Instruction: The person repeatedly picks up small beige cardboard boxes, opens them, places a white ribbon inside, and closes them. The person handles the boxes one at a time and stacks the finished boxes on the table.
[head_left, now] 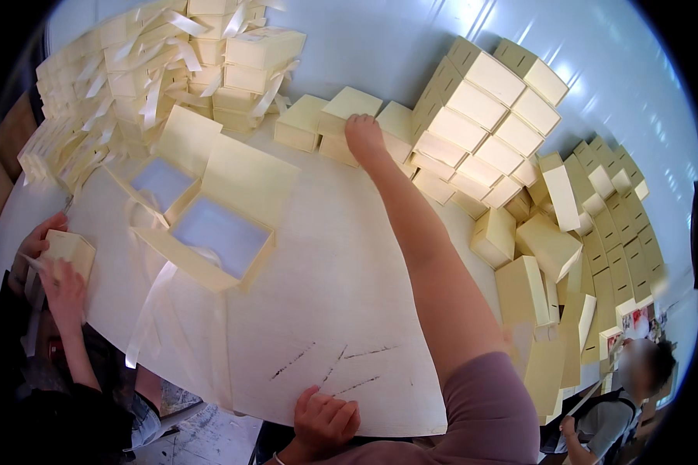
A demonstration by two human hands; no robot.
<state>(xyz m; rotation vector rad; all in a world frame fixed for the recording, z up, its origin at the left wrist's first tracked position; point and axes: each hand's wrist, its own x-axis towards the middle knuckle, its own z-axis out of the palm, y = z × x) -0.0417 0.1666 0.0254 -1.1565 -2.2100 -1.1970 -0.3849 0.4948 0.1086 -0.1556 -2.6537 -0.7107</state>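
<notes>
My right arm stretches far across the white table to a short row of closed cream boxes. My right hand [364, 138] is closed over the near edge of the upper cream box [350, 102], which sits on another box; its fingertips are partly hidden. Down at the near table edge rests my left hand [327, 420], fingers curled in, with nothing visible in it. Two cream boxes with raised lids stand left of centre: a larger open box [223, 236] and a smaller open box [163, 182]. Both have pale blue insides and white ribbons [151, 310].
Stacked boxes with ribbons [155, 77] crowd the far left. Plain boxes rise in a stack [481, 108] at the back right, with loose boxes [539, 240] tumbled beside it. At left, another person's hands [60, 291] hold a small box [71, 252]. A person [620, 411] is at lower right.
</notes>
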